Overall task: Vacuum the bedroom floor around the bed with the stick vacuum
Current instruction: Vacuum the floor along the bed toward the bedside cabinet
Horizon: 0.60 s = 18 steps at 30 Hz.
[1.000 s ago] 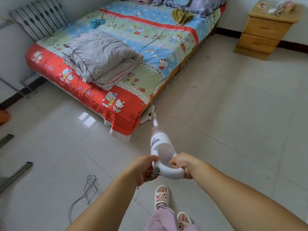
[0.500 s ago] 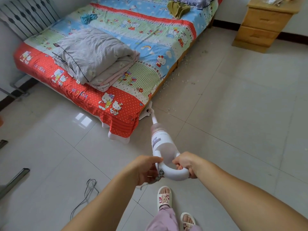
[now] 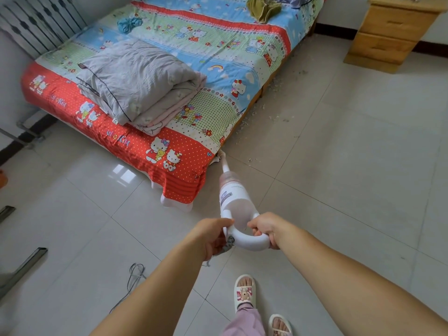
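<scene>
Both my arms reach fwd from bottom of frame, meeting just below centre. L hand (image 3: 213,235) curls round the handle's left end, R hand (image 3: 265,226) grips its right end, knuckles up, wrists near-straight.

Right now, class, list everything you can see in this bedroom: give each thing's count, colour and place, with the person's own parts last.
Bed: one, red, blue and green cartoon sheet, upper left.
Quilt: one, grey, folded on bed.
Cloths: two, olive and teal, far end of bed.
Nightstand: one, wooden, top right.
Radiator: one, grey, top left.
Crumbs: scattered, pale, floor beside bed.
Cable: one, grey, floor lower left.
Vacuum: one, white, head at bed corner.
Slippers: two, white, bottom.
Left hand, right hand: gripping vacuum handle.
</scene>
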Motion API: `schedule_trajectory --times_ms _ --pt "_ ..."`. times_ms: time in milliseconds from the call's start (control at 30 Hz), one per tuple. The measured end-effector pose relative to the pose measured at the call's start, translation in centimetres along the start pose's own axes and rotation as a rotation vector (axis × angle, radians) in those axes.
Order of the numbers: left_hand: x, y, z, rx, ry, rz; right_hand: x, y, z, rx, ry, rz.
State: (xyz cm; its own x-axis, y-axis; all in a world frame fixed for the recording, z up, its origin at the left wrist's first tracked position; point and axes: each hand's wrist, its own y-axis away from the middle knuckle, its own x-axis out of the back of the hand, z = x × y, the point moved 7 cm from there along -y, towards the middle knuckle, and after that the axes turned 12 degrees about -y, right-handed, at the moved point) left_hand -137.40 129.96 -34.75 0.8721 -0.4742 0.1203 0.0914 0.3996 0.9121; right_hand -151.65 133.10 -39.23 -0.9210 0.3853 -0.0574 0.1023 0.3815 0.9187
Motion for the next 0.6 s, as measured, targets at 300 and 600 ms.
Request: schedule_trajectory --times_ms 300,600 --pt "0.3 -0.3 1.5 -0.028 -0.073 0.014 -0.1 -0.6 0.5 -0.013 -0.068 0.036" --pt "-0.4 0.8 1.1 -0.057 -0.125 0.006 0.6 0.5 1.8 -0.019 -0.147 0.044"
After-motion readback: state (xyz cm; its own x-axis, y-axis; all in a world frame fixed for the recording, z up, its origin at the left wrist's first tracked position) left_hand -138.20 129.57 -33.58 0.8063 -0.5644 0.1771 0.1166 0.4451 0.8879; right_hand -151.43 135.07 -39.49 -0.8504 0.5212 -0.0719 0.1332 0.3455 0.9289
